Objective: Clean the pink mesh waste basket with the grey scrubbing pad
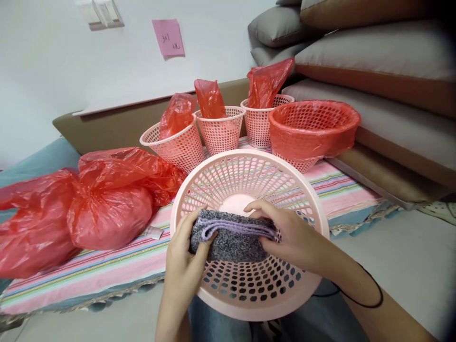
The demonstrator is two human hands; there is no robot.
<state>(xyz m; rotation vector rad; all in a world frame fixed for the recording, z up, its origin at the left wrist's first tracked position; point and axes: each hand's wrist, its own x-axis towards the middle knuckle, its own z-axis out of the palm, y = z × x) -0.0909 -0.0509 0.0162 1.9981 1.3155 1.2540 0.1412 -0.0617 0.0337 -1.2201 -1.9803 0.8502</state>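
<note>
A folded cloth (235, 244), mottled dark grey with layered lavender folds along its middle, is held level over a pale pink plastic basket (306, 190). My left hand (188, 251) grips its left end, thumb in front and fingers behind. At the other end, my right hand (285, 232) pinches the cloth between thumb and fingers. The basket's round mouth faces me, and its holed sides and solid bottom show behind the cloth. Part of the basket's interior is hidden by the cloth and my hands.
Tied red plastic bags (110, 213) lie at left on a striped cloth (117, 275). Behind stand pink baskets (221, 130) with red bags in them, and one basket lined with a red bag (313, 128). Grey cushions (377, 57) are stacked at right.
</note>
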